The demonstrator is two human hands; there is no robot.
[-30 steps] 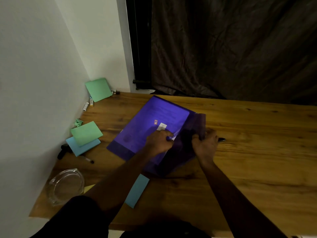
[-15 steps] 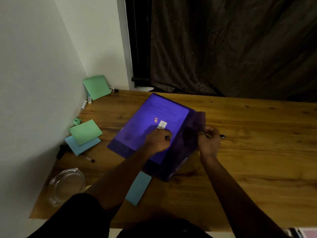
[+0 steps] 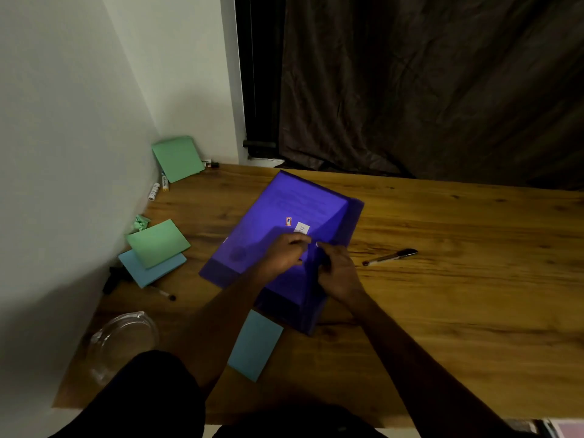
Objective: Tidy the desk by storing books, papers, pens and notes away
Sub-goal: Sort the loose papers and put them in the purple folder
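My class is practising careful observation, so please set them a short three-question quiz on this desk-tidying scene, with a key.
1. True or false: the pen lies on the desk, held by neither hand.
2. What lies on the blue pad by the wall? A a green pad; B the pen; C the purple folder.
3. Name the object that both the left hand and the right hand touch.
Key: 1 true; 2 A; 3 the purple folder.
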